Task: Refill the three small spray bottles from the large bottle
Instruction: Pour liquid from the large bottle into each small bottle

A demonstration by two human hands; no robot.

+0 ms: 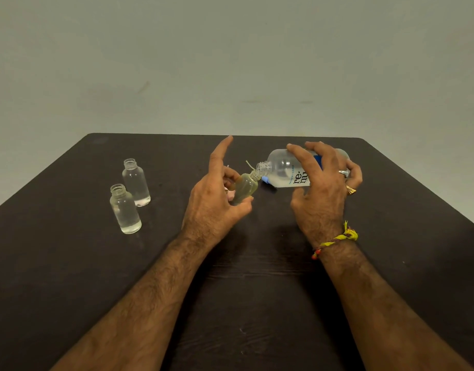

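The fingers [231, 175] of the left hand [217, 199] are curled round a small spray bottle [245, 188], with the thumb pressed against its lower side and the middle fingers wrapped over its far side, while the forefinger stands straight up and away from it, touching nothing. This small bottle is tilted, its open neck pointing up and to the right, out beyond the fingertips, and it holds a pale yellowish liquid. The fingers [301, 156] of the right hand [320, 188] are spread and clamped over the large bottle [286, 168], forefinger and middle finger arched across its top, the thumb beneath its near side, and the ring and little fingers curled round its base end. The large bottle lies almost level in that grip, its open neck jutting out to the left past the forefinger and meeting the mouth of the small bottle, so that the two necks touch between the two hands. A small blue thing [265, 180] lies on the bench [391, 236] just below the two necks; what it is cannot be told. Well to the left of the left-hand fingers, two more small bottles stand upright and uncapped on the dark bench: the farther one [136, 183] and the nearer one [125, 210], just beside each other, each with clear liquid in it. The right hand wears two rings [347, 180], and a yellow thread band [337, 238] circles its wrist.
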